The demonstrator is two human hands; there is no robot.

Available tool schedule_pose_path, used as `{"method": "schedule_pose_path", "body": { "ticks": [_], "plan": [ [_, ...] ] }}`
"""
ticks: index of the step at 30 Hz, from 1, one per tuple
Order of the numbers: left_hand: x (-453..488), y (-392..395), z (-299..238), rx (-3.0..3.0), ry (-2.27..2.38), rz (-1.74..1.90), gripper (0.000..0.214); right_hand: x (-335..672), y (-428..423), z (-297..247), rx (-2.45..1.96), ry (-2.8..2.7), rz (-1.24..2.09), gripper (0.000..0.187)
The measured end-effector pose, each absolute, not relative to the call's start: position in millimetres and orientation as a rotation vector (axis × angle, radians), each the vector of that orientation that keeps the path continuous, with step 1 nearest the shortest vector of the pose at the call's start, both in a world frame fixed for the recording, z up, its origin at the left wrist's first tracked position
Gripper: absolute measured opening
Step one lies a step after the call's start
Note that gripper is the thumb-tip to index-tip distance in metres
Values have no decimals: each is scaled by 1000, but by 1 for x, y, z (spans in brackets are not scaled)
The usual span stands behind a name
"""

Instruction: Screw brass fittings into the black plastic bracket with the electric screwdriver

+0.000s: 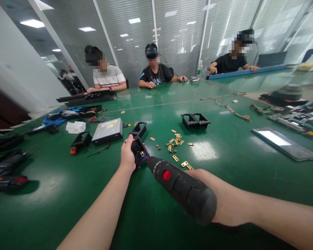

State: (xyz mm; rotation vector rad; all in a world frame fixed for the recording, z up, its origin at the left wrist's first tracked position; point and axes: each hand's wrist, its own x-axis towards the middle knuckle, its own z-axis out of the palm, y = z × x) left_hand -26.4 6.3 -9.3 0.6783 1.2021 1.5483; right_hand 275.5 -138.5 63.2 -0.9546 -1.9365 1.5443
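The left hand (127,154) has a closed grip on the small black frame (141,152), which sits on the green tabletop (224,152) near the brass bits (176,140). The right hand (224,201) grips the power screwdriver (181,189), its tip at the frame. It works best to hold the frame flat and keep the tool straight and steady.

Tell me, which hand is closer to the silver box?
Left. The left hand sits near the silver box, gripping a black frame; the right hand is farther back, holding the screwdriver.

Green table (224,152); black screwdriver (184,191), red switch (166,175); brass plates (176,140).
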Motion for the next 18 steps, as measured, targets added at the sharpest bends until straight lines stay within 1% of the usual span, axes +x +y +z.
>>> {"method": "schedule_pose_path", "body": {
  "ticks": [3, 10, 12, 14, 18],
  "plan": [
    [-28, 7, -10, 684, 1199, 1542, 66, 276, -139, 62, -943, -1899, 1624, 39],
    [-29, 7, -11, 683, 1205, 1555, 68, 274, -138, 54, -967, -1890, 1621, 39],
    [-29, 7, -11, 692, 1206, 1552, 69, 274, -137, 52, -974, -1873, 1653, 43],
    [-30, 7, -12, 695, 1208, 1545, 69, 274, -138, 54, -987, -1836, 1680, 47],
    [-31, 7, -14, 718, 1200, 1548, 70, 275, -142, 66, -1025, -1829, 1662, 47]
  ]
}}
